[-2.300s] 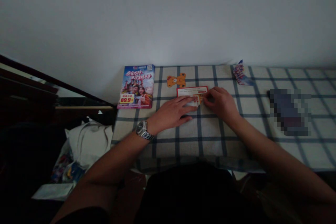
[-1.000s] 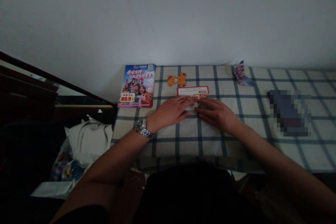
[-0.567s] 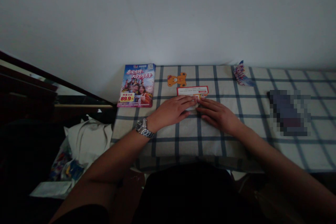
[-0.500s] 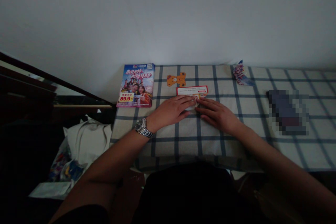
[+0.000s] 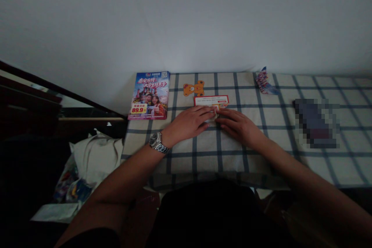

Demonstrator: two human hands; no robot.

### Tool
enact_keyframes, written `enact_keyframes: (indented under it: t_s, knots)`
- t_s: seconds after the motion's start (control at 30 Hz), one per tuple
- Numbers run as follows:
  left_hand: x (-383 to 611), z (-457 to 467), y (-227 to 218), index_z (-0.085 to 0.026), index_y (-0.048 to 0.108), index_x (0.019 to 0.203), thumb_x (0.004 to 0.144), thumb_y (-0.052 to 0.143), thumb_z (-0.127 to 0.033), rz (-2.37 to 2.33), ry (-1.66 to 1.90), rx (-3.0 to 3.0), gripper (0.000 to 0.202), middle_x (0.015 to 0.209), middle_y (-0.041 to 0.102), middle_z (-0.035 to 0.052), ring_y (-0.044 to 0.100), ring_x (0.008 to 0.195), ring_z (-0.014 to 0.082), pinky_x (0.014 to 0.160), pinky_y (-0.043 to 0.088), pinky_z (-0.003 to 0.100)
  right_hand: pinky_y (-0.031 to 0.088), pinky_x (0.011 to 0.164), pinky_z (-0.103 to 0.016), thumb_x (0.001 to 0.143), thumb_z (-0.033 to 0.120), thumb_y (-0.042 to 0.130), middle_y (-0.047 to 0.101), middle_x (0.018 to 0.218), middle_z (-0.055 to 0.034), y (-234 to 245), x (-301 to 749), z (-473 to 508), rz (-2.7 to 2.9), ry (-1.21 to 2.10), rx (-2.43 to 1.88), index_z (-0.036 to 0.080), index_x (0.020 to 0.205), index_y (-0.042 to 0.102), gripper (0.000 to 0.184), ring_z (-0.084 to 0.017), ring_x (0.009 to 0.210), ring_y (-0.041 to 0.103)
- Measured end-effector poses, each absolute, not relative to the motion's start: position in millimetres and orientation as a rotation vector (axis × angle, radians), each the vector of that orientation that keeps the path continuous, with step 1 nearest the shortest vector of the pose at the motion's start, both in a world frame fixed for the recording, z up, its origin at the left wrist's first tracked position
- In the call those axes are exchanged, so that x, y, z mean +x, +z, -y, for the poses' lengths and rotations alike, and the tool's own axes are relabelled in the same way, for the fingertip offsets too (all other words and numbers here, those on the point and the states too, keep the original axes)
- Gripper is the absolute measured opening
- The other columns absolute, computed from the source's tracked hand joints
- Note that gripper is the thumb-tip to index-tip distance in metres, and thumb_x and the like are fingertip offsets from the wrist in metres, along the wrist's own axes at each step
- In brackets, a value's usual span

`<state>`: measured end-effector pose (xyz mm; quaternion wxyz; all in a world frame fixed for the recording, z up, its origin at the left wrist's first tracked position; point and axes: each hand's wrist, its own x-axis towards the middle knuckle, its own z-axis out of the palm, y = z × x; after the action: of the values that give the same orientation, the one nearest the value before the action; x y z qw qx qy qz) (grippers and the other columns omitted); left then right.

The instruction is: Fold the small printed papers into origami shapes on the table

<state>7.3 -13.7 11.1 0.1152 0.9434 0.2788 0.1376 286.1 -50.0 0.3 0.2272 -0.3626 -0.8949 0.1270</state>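
Observation:
A small printed paper (image 5: 211, 100), white with a red border, lies on the checked tablecloth in front of me. My left hand (image 5: 190, 121) covers its lower left part, fingers together and thumb tucked below. Against the lower right of the paper, my right hand (image 5: 240, 126) has its fingertips closed at the edge, almost meeting those of my left hand. Between the fingertips a bit of folded paper with red and yellow print shows. The paper's lower edge is mostly hidden under the fingers.
A stack of colourful flyers (image 5: 149, 95) lies at the table's left end. Behind the paper is a brown bear cutout (image 5: 193, 88). Crumpled printed paper (image 5: 264, 81) sits near the wall, and a blurred dark object (image 5: 315, 124) lies to the right. A white bag (image 5: 99, 155) stands below left.
The whole view has shifted very slightly. Both hands stay on the paper, with only a tiny movement of the fingertips.

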Motion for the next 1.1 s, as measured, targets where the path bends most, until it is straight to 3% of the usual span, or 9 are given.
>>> enact_keyframes:
  t_s: [0.2,0.57,0.8,1.1]
  knots:
    - [6,14,13,-0.028,0.060,0.147,0.110,0.055,-0.028,-0.786,0.426,2.817,0.038,0.162,0.052,0.0080,0.049,0.150,0.0284,0.122,0.050,0.051,0.060,0.105,-0.054,0.108,0.025,0.055,0.073,0.132,-0.0131,7,288,42,2.311,0.247,-1.191,0.025,0.135,0.071,0.032,-0.031,0.120,0.070]
    - [6,16,15,-0.026,0.065,0.145,0.109,0.057,-0.028,-0.801,0.401,2.840,0.037,0.159,0.055,0.0101,0.051,0.147,0.0293,0.120,0.052,0.050,0.059,0.102,-0.057,0.106,0.022,0.052,0.071,0.130,-0.0157,2,302,28,2.319,0.020,-1.340,0.022,0.138,0.072,0.038,-0.035,0.117,0.063]
    - [1,13,12,-0.026,0.066,0.142,0.111,0.055,-0.029,-0.733,0.411,2.825,0.034,0.160,0.054,0.0107,0.048,0.150,0.0272,0.123,0.050,0.049,0.059,0.098,-0.058,0.104,0.020,0.053,0.071,0.130,-0.0139,-1,301,25,2.311,-0.021,-1.363,0.026,0.140,0.071,0.041,-0.035,0.114,0.063]
    - [2,11,16,-0.026,0.069,0.136,0.107,0.061,-0.031,-0.711,0.448,2.737,0.030,0.160,0.054,0.0096,0.048,0.150,0.0282,0.124,0.048,0.051,0.058,0.099,-0.056,0.107,0.024,0.049,0.072,0.127,-0.0156,4,299,24,2.283,0.023,-1.375,0.020,0.130,0.075,0.035,-0.035,0.112,0.063]
